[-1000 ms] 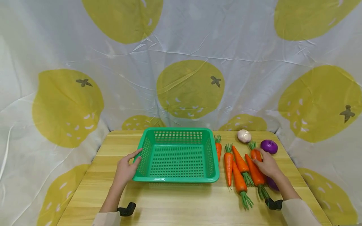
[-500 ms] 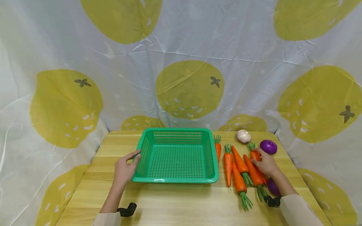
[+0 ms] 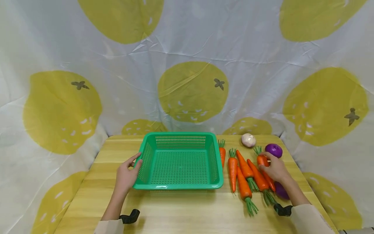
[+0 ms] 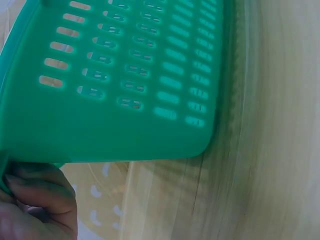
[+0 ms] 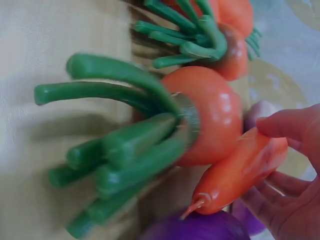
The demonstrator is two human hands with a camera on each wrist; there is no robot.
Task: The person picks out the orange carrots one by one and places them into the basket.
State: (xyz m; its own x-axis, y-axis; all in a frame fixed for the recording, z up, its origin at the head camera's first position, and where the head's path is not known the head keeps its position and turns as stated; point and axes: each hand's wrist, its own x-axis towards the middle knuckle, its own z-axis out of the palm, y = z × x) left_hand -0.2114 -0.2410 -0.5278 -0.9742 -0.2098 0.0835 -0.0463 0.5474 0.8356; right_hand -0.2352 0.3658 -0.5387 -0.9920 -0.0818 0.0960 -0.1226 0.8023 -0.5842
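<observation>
In the head view my left hand (image 3: pixel 126 174) holds the left rim of a green plastic basket (image 3: pixel 178 187). Slotted holes line the basket wall (image 4: pixel 100 132) in the left wrist view, with the fingers curled over a rim corner. My right hand (image 3: pixel 276 168) grips an orange carrot (image 3: pixel 262 160) near its leafy end, at the right of a group of carrots. The right wrist view shows thumb and fingers on either side of that carrot (image 5: pixel 240 167), its thin tip pointing toward a purple vegetable (image 5: pixel 200 229). Another carrot (image 5: pixel 215 117) with thick green stems lies close beside it.
Several more carrots (image 3: pixel 232 172) lie between the basket and my right hand, one partly hidden behind the basket's right side. A white bulb (image 3: pixel 248 140) and a purple onion (image 3: pixel 273 150) sit at the back right. Another purple vegetable (image 3: pixel 281 191) is partly covered by my right forearm.
The whole scene has shifted slightly left in the head view. More of the gripped carrot shows now, its tip visible to the right of the neighbouring carrot. The left hand stays on the basket.
</observation>
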